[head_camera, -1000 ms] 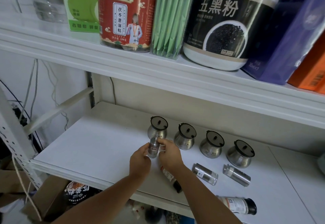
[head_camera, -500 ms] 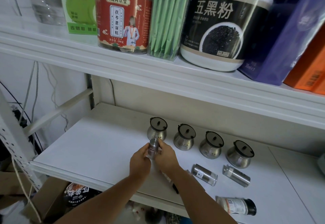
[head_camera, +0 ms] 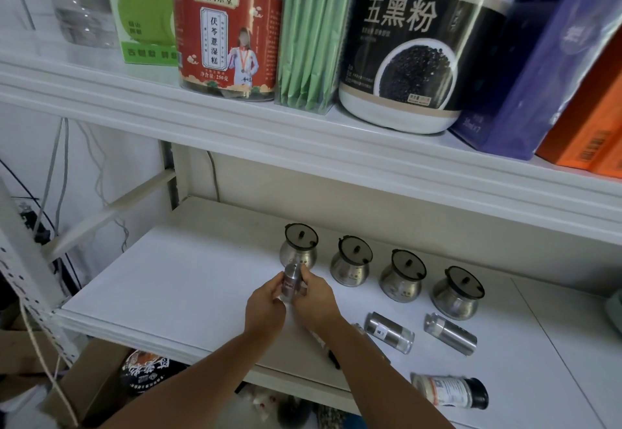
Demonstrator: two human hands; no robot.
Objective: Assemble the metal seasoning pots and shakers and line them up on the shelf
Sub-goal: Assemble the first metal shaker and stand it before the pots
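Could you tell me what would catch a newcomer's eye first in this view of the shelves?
The left hand and right hand together hold a small metal shaker over the lower shelf, just in front of the leftmost of four lidded metal pots standing in a row. On the upper shelf, a big black-labelled tub and a red-labelled jar stand out.

Soft, even light, glare streaking the black tub (head_camera: pixel 420 18), the lower shelf (head_camera: pixel 168 277) dimmer, edges bowed and blurred.
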